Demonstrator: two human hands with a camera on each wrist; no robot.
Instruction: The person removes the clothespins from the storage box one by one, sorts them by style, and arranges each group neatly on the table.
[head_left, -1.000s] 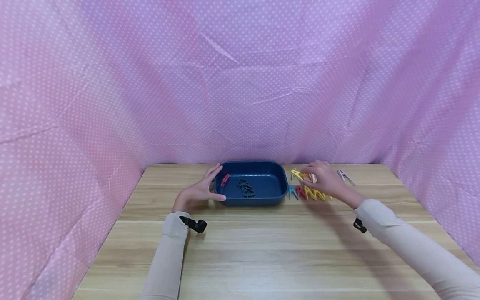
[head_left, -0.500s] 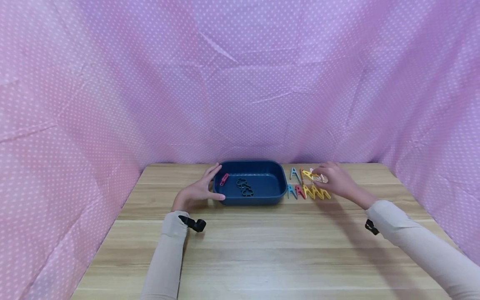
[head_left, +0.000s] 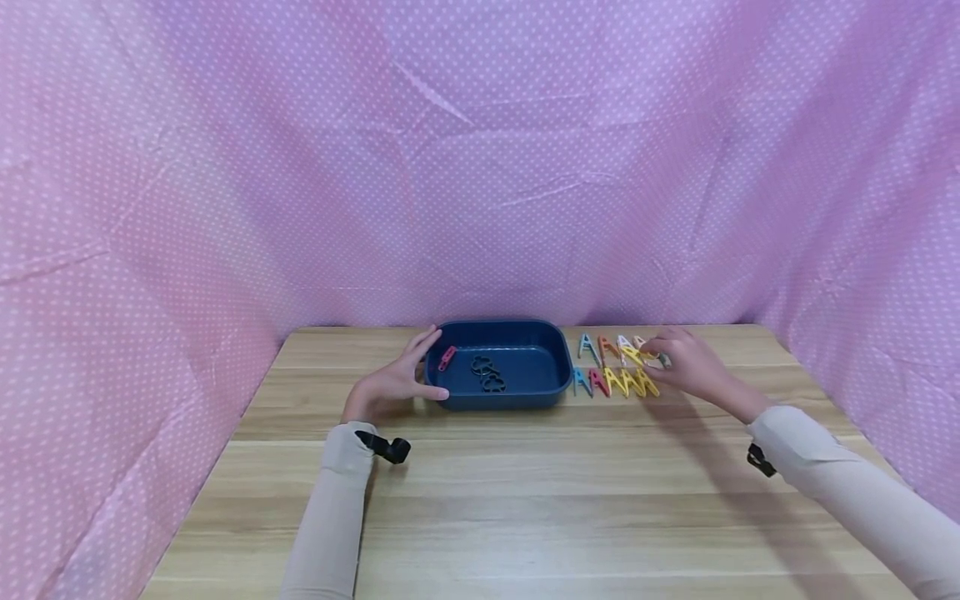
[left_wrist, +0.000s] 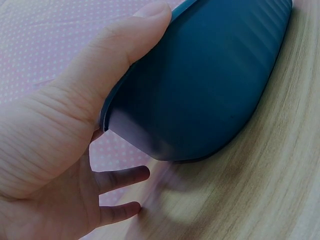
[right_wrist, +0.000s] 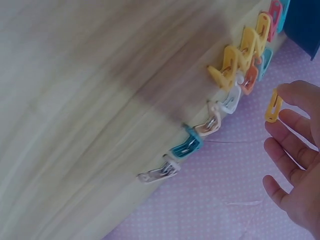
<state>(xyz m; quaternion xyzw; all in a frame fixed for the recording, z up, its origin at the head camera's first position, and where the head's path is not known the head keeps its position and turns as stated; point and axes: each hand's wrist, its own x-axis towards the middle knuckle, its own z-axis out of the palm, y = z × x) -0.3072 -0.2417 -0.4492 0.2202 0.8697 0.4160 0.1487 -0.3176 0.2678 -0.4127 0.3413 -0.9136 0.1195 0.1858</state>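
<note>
My left hand (head_left: 393, 385) spans the left end of a dark blue basin (head_left: 501, 402), its fingers mostly straight. In the left wrist view the thumb (left_wrist: 127, 42) lies on the basin's rim, two fingers stretch out below, and the others are hidden behind the wall. To the basin's right, my right hand (head_left: 693, 367) pinches a yellow clothespin (right_wrist: 273, 106) between thumb and fingertips, over the back row of clothespins. That row includes a blue clothespin (head_left: 588, 346), an orange clothespin (head_left: 607, 347) and a white clothespin (head_left: 624, 344). The hand covers its right part.
Inside the basin lie a red clothespin (head_left: 447, 358) and dark outline shapes (head_left: 483, 365). In front of the back row, a red clothespin (head_left: 598, 382) stands between blue and several yellow ones. A teal clothespin (right_wrist: 187, 144) and a greyish clothespin (right_wrist: 159, 173) lie along the table's far edge.
My right hand has moved to the right along the back row with the yellow clothespin, uncovering the orange and white ones. The left hand has stayed at the basin's end.
</note>
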